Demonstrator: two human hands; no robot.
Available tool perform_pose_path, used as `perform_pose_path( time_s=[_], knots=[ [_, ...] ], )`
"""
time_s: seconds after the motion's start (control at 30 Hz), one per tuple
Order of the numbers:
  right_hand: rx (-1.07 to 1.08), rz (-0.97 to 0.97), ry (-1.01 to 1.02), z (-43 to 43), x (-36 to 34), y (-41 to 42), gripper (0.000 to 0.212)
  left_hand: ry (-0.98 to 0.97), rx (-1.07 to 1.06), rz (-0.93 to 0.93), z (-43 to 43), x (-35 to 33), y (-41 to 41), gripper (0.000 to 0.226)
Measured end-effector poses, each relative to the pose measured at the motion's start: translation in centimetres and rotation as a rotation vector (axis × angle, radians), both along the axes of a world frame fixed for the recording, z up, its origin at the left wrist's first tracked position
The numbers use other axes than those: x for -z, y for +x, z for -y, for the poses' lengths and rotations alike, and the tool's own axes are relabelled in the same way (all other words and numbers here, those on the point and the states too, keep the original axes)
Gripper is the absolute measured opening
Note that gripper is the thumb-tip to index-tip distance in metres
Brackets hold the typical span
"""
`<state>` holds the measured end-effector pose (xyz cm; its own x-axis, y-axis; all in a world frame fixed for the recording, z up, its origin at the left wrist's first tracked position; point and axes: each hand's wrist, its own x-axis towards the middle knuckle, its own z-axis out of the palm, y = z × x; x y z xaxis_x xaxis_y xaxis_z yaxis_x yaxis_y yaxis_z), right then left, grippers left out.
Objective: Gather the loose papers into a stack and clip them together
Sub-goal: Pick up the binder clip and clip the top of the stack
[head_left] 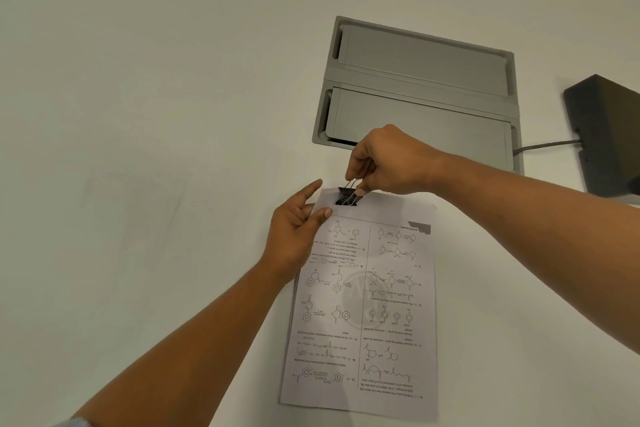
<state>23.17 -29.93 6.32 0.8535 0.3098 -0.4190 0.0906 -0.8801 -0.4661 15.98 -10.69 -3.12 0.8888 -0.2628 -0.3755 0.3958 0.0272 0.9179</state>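
- Nearest to us, at the bottom left corner, a bit of pale sleeve (74, 422) shows at the end of the left forearm, which reaches up and to the right across the white table (138, 114).
- Our left hand (294, 236) lies at the far left corner of the paper stack (363, 305), thumb pressed onto the top sheet and fingers spread loosely behind the edge, pinning the corner rather than gripping it.
- The stack rests flat on the table with its printed side up; the text and ring-shaped chemistry drawings read upside down from where we stand. Slim edges of lower sheets peek out along its left side.
- A black binder clip (347, 198) sits on the far edge of the stack, near the left corner, its jaws over the paper.
- Our right hand (388, 163) comes in from the right and pinches the clip's wire handles between thumb and fingertips, closed snugly on them.
- Just beyond the hands, a grey flap-lidded cable box (422, 87) is set into the tabletop.
- At the right edge stands a dark wedge-shaped device (609, 135), with a grey cable (547, 146) running from it toward the box.
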Motion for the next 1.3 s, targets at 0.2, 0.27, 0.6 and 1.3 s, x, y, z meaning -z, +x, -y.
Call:
perform_pose_path(
  time_s=[0.2, 0.27, 0.6, 1.3],
  knots=[
    [-0.065, -0.059, -0.039, -0.4, -0.1, 0.7, 0.05, 0.076, 0.004, -0.027, 0.0, 0.0, 0.1, 0.063],
    [-0.067, -0.083, -0.03, -0.1, 0.0, 0.6, 0.067, 0.093, 0.002, -0.025, 0.0, 0.1, 0.1, 0.064],
    [0.974, -0.053, 0.519, 7.7, 3.8, -8.8, 0.058, -0.136, -0.089, -0.058, -0.4, 0.0, 0.3, 0.02],
    [1.241, -0.015, 0.373, 4.6, 6.4, -18.5, 0.018, 0.57, -0.14, 0.122, -1.1, -2.0, -4.0, 0.023]
  ],
)
